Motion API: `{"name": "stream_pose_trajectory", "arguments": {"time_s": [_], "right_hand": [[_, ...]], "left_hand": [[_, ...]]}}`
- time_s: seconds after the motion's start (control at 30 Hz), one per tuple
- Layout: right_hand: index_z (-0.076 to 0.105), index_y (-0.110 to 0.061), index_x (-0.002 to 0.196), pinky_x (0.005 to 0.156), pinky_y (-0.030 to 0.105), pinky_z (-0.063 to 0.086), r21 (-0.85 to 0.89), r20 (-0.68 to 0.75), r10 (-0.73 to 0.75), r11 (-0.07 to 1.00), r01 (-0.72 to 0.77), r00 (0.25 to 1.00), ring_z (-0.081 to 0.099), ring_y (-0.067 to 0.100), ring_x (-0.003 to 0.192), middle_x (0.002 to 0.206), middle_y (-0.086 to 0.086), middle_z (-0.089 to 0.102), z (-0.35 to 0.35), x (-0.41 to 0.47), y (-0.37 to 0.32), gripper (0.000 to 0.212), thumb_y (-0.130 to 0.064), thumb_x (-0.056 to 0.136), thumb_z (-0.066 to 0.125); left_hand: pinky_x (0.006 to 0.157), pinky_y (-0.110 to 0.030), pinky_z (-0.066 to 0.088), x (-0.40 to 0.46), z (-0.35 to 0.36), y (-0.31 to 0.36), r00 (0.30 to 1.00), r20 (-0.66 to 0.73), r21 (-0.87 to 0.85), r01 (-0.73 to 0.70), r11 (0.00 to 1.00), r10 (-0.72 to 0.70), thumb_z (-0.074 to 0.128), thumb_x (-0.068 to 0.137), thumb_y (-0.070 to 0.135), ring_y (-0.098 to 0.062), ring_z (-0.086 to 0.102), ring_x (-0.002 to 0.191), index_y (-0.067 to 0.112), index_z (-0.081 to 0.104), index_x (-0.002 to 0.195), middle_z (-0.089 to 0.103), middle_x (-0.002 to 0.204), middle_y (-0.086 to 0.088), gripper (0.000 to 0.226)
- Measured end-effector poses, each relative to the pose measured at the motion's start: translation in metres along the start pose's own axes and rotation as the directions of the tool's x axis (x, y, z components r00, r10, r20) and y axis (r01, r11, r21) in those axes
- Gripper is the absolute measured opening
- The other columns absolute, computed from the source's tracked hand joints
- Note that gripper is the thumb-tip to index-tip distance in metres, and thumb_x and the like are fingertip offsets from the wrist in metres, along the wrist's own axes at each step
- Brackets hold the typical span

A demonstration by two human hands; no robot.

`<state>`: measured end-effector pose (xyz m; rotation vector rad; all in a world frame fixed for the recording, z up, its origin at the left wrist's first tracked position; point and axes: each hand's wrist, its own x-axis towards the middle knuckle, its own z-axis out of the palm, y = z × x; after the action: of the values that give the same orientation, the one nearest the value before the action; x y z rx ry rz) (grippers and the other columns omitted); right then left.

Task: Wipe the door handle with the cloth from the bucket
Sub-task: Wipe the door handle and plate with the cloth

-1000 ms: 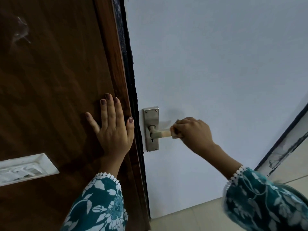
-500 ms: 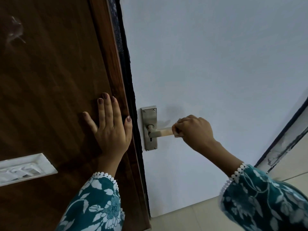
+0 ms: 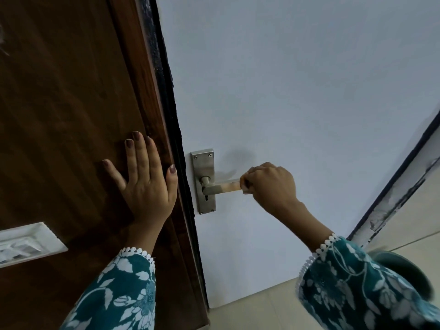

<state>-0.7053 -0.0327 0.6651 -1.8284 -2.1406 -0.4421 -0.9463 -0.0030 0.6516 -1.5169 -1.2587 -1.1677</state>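
Note:
A brushed-metal door handle (image 3: 221,186) with a back plate (image 3: 203,163) sits on the white door (image 3: 297,91). My right hand (image 3: 271,186) is closed in a fist around the outer end of the lever. A small pale piece (image 3: 245,189) shows at the fist's left edge; I cannot tell whether it is the cloth. My left hand (image 3: 147,184) lies flat, fingers spread, on the dark wood panel (image 3: 71,103) left of the door edge. It holds nothing.
A white switch plate (image 3: 26,244) is set in the wood panel at lower left. A black door edge strip (image 3: 171,115) runs between wood and white door. Beige floor tiles (image 3: 257,310) lie below. A teal rounded object (image 3: 404,265) shows behind my right sleeve.
My right fist has slid slightly outward along the lever toward its end. My left hand stays flat on the wood. The view shifted a little.

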Motion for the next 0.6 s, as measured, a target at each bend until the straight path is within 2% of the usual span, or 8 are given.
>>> {"name": "stream_pose_trajectory", "arguments": {"time_s": [0.1, 0.17, 0.27, 0.33, 0.5, 0.53, 0.57, 0.6], "right_hand": [[0.065, -0.028, 0.062, 0.049, 0.024, 0.023, 0.028, -0.038, -0.053, 0.998, 0.054, 0.998, 0.061, 0.018, 0.067, 0.068, -0.01, 0.069, 0.002, -0.002, -0.02, 0.025, -0.004, 0.062, 0.072], [0.063, -0.028, 0.06, 0.047, 0.023, 0.023, 0.081, -0.08, -0.038, 0.996, 0.045, 0.996, 0.061, 0.016, 0.064, 0.067, -0.012, 0.067, 0.002, -0.006, -0.021, 0.028, -0.003, 0.058, 0.074], [0.061, -0.027, 0.062, 0.044, 0.02, 0.028, 0.201, -0.169, 0.076, 0.979, -0.041, 0.983, 0.059, 0.013, 0.065, 0.066, -0.012, 0.064, 0.009, -0.015, 0.005, 0.017, -0.012, 0.068, 0.061], [0.061, -0.028, 0.068, 0.043, 0.022, 0.037, 0.274, -0.165, 0.14, 0.957, -0.091, 0.976, 0.057, 0.01, 0.07, 0.067, -0.013, 0.063, 0.014, -0.022, 0.015, 0.02, -0.012, 0.071, 0.05], [0.065, -0.03, 0.071, 0.046, 0.021, 0.038, 0.312, -0.211, 0.151, 0.947, -0.08, 0.966, 0.058, 0.009, 0.074, 0.075, -0.016, 0.066, 0.021, -0.023, 0.0, 0.024, -0.01, 0.074, 0.052], [0.065, -0.031, 0.073, 0.045, 0.022, 0.042, 0.4, -0.165, 0.196, 0.909, -0.115, 0.967, 0.059, 0.007, 0.071, 0.073, -0.016, 0.066, 0.02, -0.025, -0.001, 0.027, -0.008, 0.075, 0.05], [0.066, -0.032, 0.077, 0.045, 0.024, 0.048, 0.546, -0.08, 0.273, 0.817, -0.187, 0.959, 0.061, 0.005, 0.066, 0.069, -0.014, 0.066, 0.025, -0.026, 0.001, 0.031, -0.006, 0.077, 0.049], [0.07, -0.031, 0.084, 0.045, 0.026, 0.053, 0.698, 0.032, 0.36, 0.659, -0.279, 0.933, 0.065, 0.006, 0.061, 0.068, -0.011, 0.068, 0.027, -0.029, 0.004, 0.034, -0.003, 0.079, 0.05]], "left_hand": [[0.114, -0.05, -0.009, 0.0, 0.0, 0.001, 1.0, 0.009, -0.018, 0.007, 1.0, -0.006, 0.033, 0.1, 0.033, -0.017, 0.002, 0.147, 0.006, 0.013, 0.149, 0.02, 0.152, -0.012, 0.06], [0.114, -0.05, -0.009, -0.001, 0.0, 0.0, 1.0, 0.01, -0.011, 0.005, 1.0, -0.005, 0.033, 0.099, 0.034, -0.017, 0.002, 0.147, 0.007, 0.012, 0.15, 0.02, 0.152, -0.012, 0.061], [0.114, -0.05, -0.009, 0.001, 0.001, -0.001, 1.0, 0.0, -0.007, -0.002, 1.0, 0.002, 0.034, 0.099, 0.034, -0.017, 0.002, 0.147, 0.006, 0.013, 0.15, 0.02, 0.152, -0.011, 0.061], [0.114, -0.05, -0.009, 0.0, 0.001, 0.001, 1.0, -0.005, -0.011, 0.0, 1.0, 0.0, 0.034, 0.1, 0.033, -0.017, 0.001, 0.147, 0.006, 0.013, 0.149, 0.02, 0.152, -0.011, 0.061], [0.114, -0.05, -0.008, 0.001, -0.002, 0.003, 1.0, 0.015, -0.041, 0.01, 0.999, -0.009, 0.033, 0.101, 0.033, -0.017, 0.001, 0.147, 0.006, 0.011, 0.149, 0.017, 0.153, -0.013, 0.06], [0.114, -0.051, -0.008, 0.0, -0.003, 0.002, 1.0, 0.021, -0.046, 0.011, 0.999, -0.01, 0.033, 0.101, 0.033, -0.017, 0.001, 0.147, 0.006, 0.011, 0.15, 0.017, 0.153, -0.013, 0.06], [0.113, -0.053, -0.006, 0.0, -0.004, 0.0, 0.999, 0.029, -0.045, 0.014, 0.999, -0.013, 0.033, 0.101, 0.033, -0.017, 0.001, 0.147, 0.006, 0.01, 0.15, 0.017, 0.153, -0.014, 0.06], [0.112, -0.056, -0.002, -0.001, -0.004, -0.001, 0.999, 0.034, -0.049, 0.018, 0.999, -0.016, 0.032, 0.101, 0.033, -0.017, 0.001, 0.147, 0.006, 0.01, 0.15, 0.017, 0.153, -0.014, 0.06]]}}
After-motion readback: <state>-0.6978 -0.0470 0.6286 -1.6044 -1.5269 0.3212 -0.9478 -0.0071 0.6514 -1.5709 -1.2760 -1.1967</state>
